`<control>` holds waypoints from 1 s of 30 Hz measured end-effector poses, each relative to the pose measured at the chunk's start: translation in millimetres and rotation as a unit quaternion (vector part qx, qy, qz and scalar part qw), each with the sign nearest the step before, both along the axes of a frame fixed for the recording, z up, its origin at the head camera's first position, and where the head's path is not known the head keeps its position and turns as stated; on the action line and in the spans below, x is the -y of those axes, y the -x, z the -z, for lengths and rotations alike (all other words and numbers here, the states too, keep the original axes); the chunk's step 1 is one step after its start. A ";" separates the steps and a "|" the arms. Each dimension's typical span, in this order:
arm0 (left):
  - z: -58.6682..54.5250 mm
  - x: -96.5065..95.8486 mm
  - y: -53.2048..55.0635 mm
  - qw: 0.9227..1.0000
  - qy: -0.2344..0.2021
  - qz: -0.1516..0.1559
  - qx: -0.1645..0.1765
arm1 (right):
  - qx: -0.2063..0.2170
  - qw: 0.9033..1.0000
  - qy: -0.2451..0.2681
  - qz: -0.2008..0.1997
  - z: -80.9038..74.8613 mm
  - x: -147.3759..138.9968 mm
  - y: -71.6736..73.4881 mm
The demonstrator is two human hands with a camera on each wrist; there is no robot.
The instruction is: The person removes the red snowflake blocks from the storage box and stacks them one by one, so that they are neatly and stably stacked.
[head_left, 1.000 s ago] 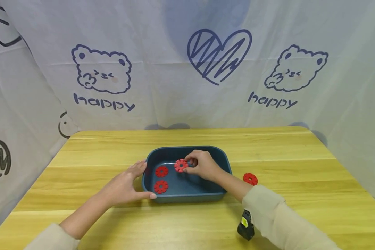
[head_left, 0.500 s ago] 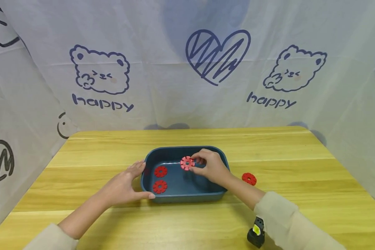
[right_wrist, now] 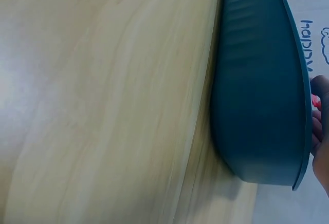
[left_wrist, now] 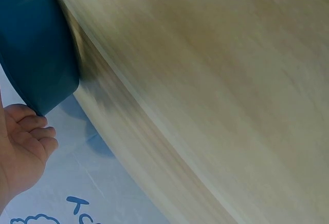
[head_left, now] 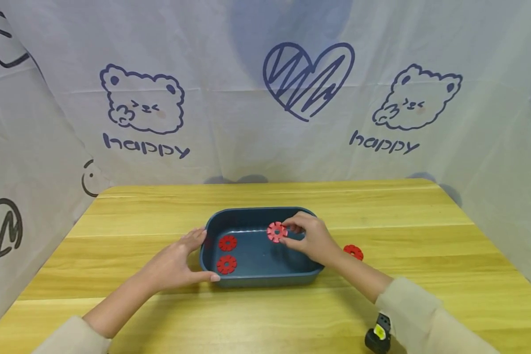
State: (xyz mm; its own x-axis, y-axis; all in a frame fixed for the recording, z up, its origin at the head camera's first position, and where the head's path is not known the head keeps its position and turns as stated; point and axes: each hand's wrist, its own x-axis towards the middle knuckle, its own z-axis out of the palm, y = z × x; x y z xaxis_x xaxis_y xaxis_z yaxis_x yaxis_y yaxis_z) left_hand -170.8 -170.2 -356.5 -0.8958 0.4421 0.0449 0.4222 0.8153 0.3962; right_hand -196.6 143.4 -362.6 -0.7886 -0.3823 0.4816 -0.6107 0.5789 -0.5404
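Observation:
A dark blue-green plastic basin (head_left: 265, 281) sits on the wooden table. My left hand (head_left: 174, 263) grips its left end, thumb by the front rim and fingers at the left side; the left wrist view shows those fingers (left_wrist: 38, 131) bent against the basin's edge. Between right thumb and fingers, my right hand (head_left: 311, 238) pinches a red interlocking snowflake disc (head_left: 277, 232), held upright above the basin's floor. Two more red discs lie flat at the left inside: a rear disc (head_left: 227, 243) and a front disc (head_left: 226, 264). In the right wrist view the basin wall mostly hides the pinched disc.
Right of the basin another red disc (head_left: 353, 252) lies on the table (head_left: 425, 255), partly covered by the right forearm. A black wrist camera (head_left: 378, 334) hangs at the right sleeve. Behind the table hangs a white printed cloth (head_left: 230, 123).
My right hand has moved to the right within the basin, carrying the pinched disc with it. The left hand and the basin stay in place.

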 end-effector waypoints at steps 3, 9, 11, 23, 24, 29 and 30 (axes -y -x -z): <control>-0.3 0.5 0.0 1.000 0.000 0.000 -0.002 | -0.009 1.000 0.001 -0.002 -1.8 -3.9 -2.6; 0.1 0.7 0.3 1.000 -0.003 0.003 -0.004 | -0.015 1.000 0.006 0.006 -2.8 -13.0 -6.8; 0.6 1.0 0.4 1.000 -0.004 0.003 -0.004 | -0.017 1.000 0.005 0.009 -1.7 -16.3 -7.4; 0.5 1.9 -0.2 1.000 0.000 0.000 -0.001 | -0.046 0.998 0.005 0.047 -2.8 -37.8 -13.7; 0.4 2.1 -0.2 1.000 0.001 0.001 -0.002 | -0.048 0.998 0.008 0.049 -2.6 -39.5 -14.0; 0.3 1.5 0.1 1.000 -0.001 0.002 -0.002 | -0.057 0.996 0.015 0.068 0.6 -48.5 -15.6; 0.2 1.4 0.2 1.000 -0.001 0.002 -0.001 | -0.060 0.995 0.016 0.072 1.0 -50.3 -15.9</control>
State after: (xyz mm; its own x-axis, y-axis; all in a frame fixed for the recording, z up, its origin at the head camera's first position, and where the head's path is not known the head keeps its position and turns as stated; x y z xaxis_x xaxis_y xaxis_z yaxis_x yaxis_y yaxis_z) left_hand -171.0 -171.6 -356.8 -0.8941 0.4452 0.0480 0.4261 0.8129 0.3969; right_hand -180.7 193.7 -363.6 -0.7704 -0.2529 0.5852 -0.5837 0.6490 -0.4879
